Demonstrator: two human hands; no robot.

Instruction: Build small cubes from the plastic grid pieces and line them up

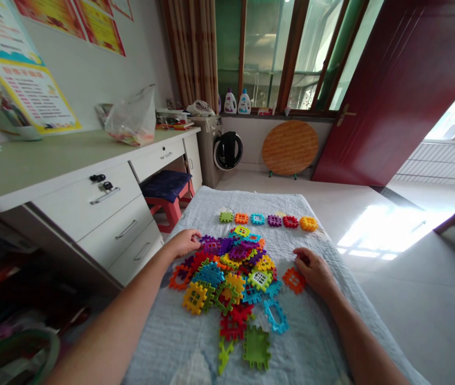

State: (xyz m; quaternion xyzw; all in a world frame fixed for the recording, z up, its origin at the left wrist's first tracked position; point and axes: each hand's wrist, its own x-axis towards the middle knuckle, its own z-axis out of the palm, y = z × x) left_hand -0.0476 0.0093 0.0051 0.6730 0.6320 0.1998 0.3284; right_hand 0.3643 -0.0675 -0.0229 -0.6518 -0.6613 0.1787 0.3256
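A heap of colourful toothed plastic pieces (227,272) lies on a pale blue cloth (187,342). My left hand (185,242) is at the heap's upper left edge, its fingers bent in beside a purple piece (211,246); whether it grips anything is hidden. On the right, my right hand (315,269) rests with curled fingers just above and beside an orange piece (294,280); its fingertips are partly hidden. Beyond the heap runs a row of pieces: green (226,216), orange (241,218), blue (258,218), purple (274,220), red (290,221) and yellow-orange (308,223).
A white desk (91,214) with drawers stands at the left, with a plastic bag (133,117) on top. Under it is a red stool (173,208) with a dark cushion. A washing machine (208,144), a round wooden board (289,147) and a red door (376,80) are farther back.
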